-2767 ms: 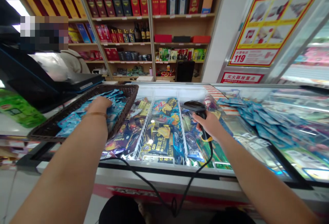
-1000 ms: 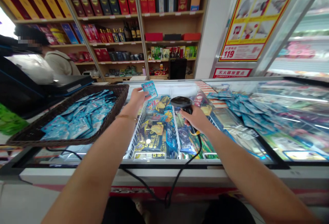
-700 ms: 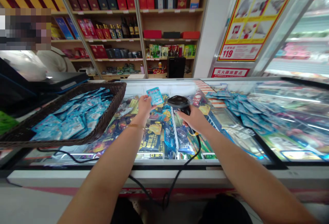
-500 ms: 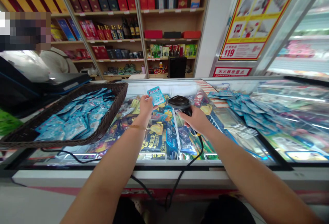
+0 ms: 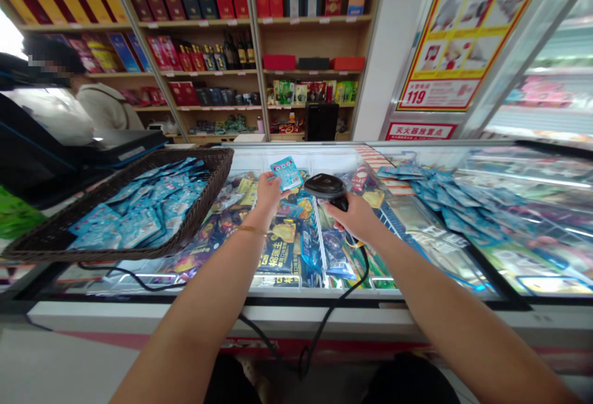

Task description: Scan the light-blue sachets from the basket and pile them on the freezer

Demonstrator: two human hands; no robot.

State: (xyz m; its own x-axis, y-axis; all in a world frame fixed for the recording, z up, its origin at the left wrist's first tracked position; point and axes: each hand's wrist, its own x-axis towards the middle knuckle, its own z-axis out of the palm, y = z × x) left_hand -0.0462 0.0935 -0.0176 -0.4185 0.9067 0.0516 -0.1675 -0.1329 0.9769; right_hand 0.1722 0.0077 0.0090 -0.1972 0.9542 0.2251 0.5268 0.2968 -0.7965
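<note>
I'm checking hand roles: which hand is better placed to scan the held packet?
Probably the right hand: it grips the scanner, just right of the packet in the left hand.

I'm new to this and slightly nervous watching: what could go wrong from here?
The cable of the scanner hangs in a loop near the person's legs, so it might snag. The left hand grips a blue packet near one edge, so it could slip. The loose packet heap on the right might slide if bumped.
</note>
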